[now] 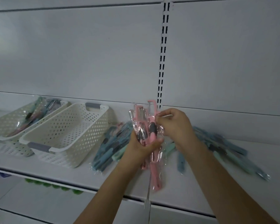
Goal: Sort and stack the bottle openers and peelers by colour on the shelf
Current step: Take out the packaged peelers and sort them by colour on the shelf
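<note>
Head view: at frame centre the left hand [144, 146] grips a bundle of pink peelers [149, 126] in clear wrap — the right hand [174, 125] pinches its upper edge. Blue and green ones [110, 147] lie on the white shelf [71, 172] below; no writing is legible.

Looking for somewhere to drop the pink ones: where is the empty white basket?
The empty white basket sits on the shelf left of the hands, beside a second basket holding packets.
</note>
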`<move>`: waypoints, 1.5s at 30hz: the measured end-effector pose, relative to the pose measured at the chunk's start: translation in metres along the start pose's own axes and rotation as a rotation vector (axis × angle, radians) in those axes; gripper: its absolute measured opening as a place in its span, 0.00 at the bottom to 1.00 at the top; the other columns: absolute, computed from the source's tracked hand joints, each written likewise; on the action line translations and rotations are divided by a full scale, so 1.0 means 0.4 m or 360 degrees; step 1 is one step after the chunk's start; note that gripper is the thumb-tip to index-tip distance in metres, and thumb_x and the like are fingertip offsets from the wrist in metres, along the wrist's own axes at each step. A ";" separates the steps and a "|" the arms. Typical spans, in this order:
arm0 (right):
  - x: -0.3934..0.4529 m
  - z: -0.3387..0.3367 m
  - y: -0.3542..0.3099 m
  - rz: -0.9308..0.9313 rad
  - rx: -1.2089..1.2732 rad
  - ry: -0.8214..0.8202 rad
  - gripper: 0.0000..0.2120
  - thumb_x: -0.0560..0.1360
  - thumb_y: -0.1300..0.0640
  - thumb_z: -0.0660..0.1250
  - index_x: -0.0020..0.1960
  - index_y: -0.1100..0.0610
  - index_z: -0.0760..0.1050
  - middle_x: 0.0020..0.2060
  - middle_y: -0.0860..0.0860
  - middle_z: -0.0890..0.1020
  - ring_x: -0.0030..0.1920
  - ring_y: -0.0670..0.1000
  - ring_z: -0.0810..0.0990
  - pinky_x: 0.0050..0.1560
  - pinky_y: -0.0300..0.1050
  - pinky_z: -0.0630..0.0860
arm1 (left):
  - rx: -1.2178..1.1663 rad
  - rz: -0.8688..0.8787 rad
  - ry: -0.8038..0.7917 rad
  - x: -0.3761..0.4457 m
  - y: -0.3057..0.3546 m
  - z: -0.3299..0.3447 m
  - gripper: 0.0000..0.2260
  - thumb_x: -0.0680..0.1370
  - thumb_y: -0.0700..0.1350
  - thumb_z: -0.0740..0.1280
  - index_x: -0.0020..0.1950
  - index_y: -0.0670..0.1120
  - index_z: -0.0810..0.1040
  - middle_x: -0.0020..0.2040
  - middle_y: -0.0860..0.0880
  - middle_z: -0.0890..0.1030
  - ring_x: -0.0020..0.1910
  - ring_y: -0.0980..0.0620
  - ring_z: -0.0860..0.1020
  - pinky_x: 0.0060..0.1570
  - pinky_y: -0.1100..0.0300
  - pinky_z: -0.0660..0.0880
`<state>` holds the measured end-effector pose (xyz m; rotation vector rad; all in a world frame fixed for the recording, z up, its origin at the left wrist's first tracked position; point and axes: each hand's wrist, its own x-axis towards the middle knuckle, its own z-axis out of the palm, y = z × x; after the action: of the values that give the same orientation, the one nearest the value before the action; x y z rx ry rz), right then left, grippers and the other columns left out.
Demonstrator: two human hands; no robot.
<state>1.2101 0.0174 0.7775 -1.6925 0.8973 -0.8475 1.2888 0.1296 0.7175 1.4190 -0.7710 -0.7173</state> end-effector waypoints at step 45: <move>-0.006 0.147 0.032 -0.0578 -0.2007 -0.0384 0.10 0.75 0.61 0.65 0.55 0.56 0.79 0.53 0.54 0.75 0.55 0.55 0.75 0.52 0.47 0.73 | -0.0410 -0.0224 0.0323 0.013 -0.021 -0.238 0.20 0.72 0.46 0.77 0.61 0.52 0.77 0.50 0.49 0.86 0.50 0.48 0.85 0.57 0.42 0.79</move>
<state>1.2575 0.0427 0.7500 -3.0310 1.0359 -0.2065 1.3700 0.1800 0.7091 1.2946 -0.4078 -0.7393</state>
